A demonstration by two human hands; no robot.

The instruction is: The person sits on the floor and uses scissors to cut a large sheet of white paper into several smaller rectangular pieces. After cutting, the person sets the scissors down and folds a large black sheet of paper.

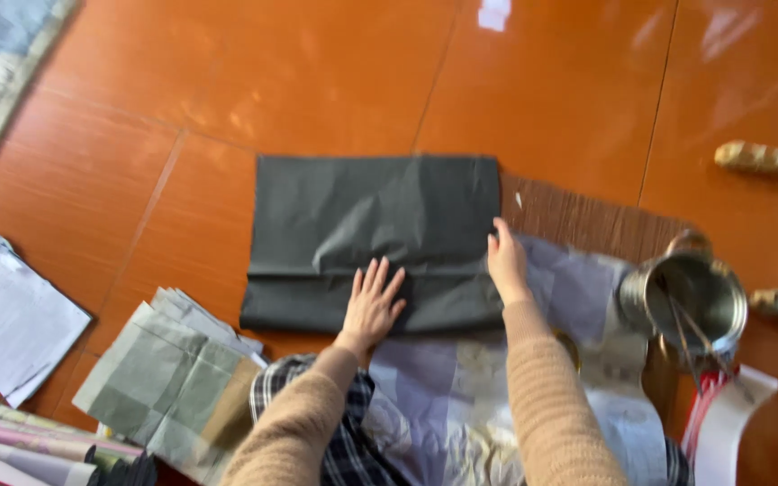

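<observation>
orange tiled floor (317,72). we press both hands, left hand (371,306) and right hand (506,263), fingers flat, gripping nothing, on dark folded sheet (371,216); metal can (691,301) holding thin sticks beyond right fingertips.

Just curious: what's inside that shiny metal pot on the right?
Inside the metal pot, only thin wire-like sticks leaning against its wall show. Its bottom is blurred, so any other contents cannot be told.

Bright, even daylight. Window glare streaks the glossy orange floor (335,72), strongest at the top edge. Slight motion blur softens everything; the metal can (691,297) and frame edges are blurriest. Shadows faint.
</observation>
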